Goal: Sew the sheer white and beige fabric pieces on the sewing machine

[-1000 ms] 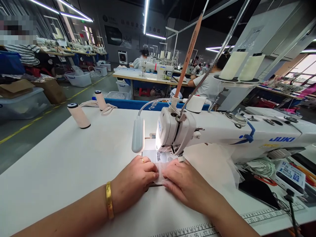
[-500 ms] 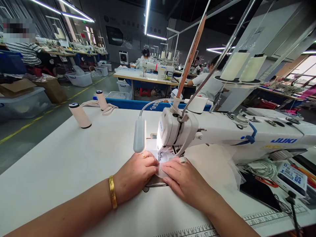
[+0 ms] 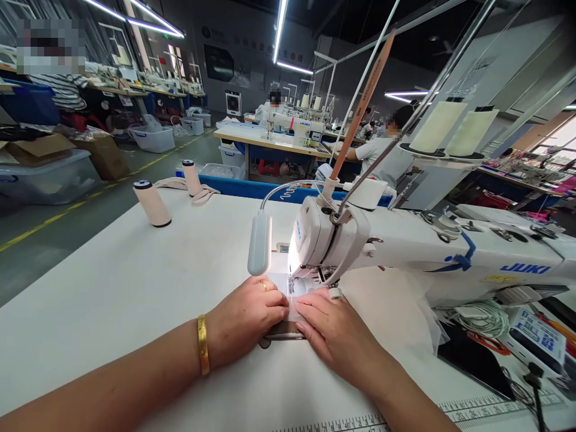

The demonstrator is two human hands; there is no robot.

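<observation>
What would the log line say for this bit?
left hand: pressing fabric piece | right hand: pressing it | sewing machine: needle end above fabric

1. I see a bright hall lit by long ceiling tubes (image 3: 279, 30) at the top centre and upper left.
2. The small lamp (image 3: 260, 243) throws hard glare on the cloth (image 3: 294, 294) at centre.
3. The window (image 3: 555, 141) at right is blown out.
4. Straight lines bow near the edges, and faces are blurred into blocks.
5. Shadows on the table (image 3: 112, 288) are soft.
</observation>
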